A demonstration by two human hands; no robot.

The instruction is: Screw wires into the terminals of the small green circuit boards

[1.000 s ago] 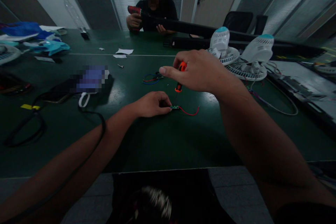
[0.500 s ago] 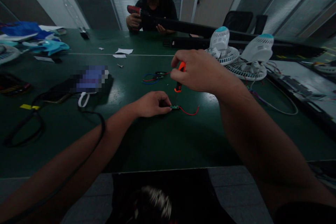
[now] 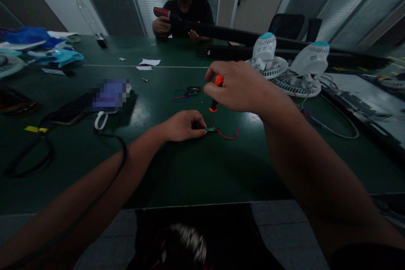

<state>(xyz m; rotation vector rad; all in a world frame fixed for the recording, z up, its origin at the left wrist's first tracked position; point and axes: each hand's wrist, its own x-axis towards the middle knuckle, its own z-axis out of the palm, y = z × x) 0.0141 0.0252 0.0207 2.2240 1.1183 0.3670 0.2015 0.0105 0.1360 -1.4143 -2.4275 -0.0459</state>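
My left hand (image 3: 186, 125) rests on the green table and pinches the left end of a small green circuit board (image 3: 210, 129). A red wire (image 3: 228, 137) curls out to the right from the board. Above it, my right hand (image 3: 234, 86) is closed round an orange and black screwdriver (image 3: 214, 104), held nearly upright with its thin shaft pointing down at the board. Whether the tip touches the board I cannot tell. Just beyond lies a second small board (image 3: 193, 90) with red and blue wires.
White fan parts (image 3: 299, 78) stand at the right, beside a large flat panel (image 3: 363, 97). A blurred purple object (image 3: 110, 95) and a black cable (image 3: 122, 143) lie at the left. Across the table a person (image 3: 190, 17) holds a red tool against a long black bar (image 3: 228, 31).
The screwdriver's handle has tilted and shifted very slightly left in my right hand. My left hand and the circuit board have stayed in place.
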